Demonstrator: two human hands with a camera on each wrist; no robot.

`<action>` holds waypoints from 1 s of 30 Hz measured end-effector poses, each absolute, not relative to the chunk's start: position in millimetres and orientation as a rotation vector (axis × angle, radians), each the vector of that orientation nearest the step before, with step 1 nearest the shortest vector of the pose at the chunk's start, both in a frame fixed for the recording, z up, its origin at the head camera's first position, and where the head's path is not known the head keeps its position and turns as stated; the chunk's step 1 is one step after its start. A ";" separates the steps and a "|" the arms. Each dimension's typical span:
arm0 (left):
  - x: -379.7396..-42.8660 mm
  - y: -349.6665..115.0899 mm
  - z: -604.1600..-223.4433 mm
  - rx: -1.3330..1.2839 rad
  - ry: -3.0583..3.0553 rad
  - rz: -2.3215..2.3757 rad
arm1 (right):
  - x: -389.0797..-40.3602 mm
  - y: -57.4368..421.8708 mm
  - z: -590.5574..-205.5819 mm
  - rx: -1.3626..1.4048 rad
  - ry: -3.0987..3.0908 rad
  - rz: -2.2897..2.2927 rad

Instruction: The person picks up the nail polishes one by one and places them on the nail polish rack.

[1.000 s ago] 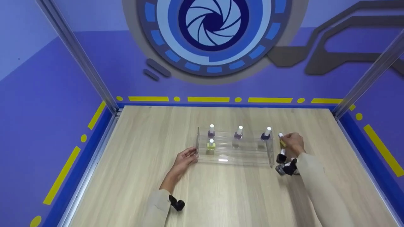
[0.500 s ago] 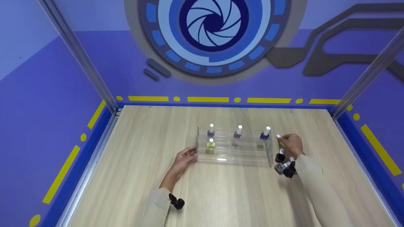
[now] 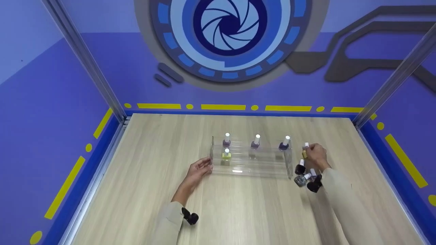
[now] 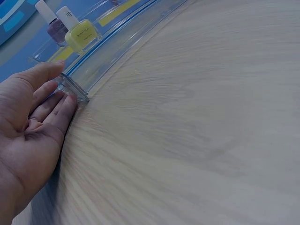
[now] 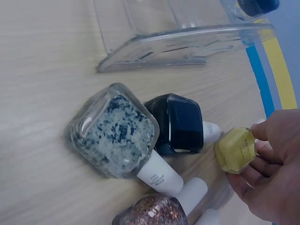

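My right hand [image 3: 317, 153] pinches a yellow nail polish bottle [image 5: 238, 149] with a white cap, right of a clear tiered acrylic rack [image 3: 259, 173]. My left hand [image 3: 198, 170] rests thumb and fingertips against the rack's left end, its fingers fairly straight in the left wrist view. On the back tier stand a mauve polish bottle [image 3: 227, 141], a purple one [image 3: 255, 143] and a dark purple one [image 3: 283, 144]. Another yellow bottle [image 4: 83, 35] stands one tier lower at the left. Lying near my right hand are a black bottle [image 5: 180, 124] and a speckled grey bottle [image 5: 115, 133].
A copper-glitter bottle [image 5: 152, 211] lies beside the speckled one, with another white cap [image 5: 208, 218] partly in view. Wood-patterned tabletop [image 3: 238, 211] surrounds the rack. Blue-purple panels [image 3: 102, 75] and metal posts [image 3: 80, 58] bound it at the back and sides.
The yellow bottle in my right hand has turned more upright, and the hand has shifted slightly. My left hand stays at the rack's end. The whole head view has drifted a little.
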State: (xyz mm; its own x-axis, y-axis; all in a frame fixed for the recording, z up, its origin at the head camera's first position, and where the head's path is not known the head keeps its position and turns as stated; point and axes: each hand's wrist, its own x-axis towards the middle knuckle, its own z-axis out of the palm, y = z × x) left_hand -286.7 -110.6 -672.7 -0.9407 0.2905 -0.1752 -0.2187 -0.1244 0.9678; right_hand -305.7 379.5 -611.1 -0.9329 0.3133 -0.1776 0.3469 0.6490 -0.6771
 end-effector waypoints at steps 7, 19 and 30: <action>-286.7 -109.5 -673.6 0.072 1.813 2.125 | -299.6 387.8 -610.8 0.575 2.806 -1.207; -286.6 -110.6 -673.9 0.053 1.810 2.127 | -285.6 400.9 -601.6 0.564 2.895 -1.275; -287.8 -108.6 -674.1 0.078 1.818 2.128 | -271.9 409.6 -575.7 0.568 2.953 -1.363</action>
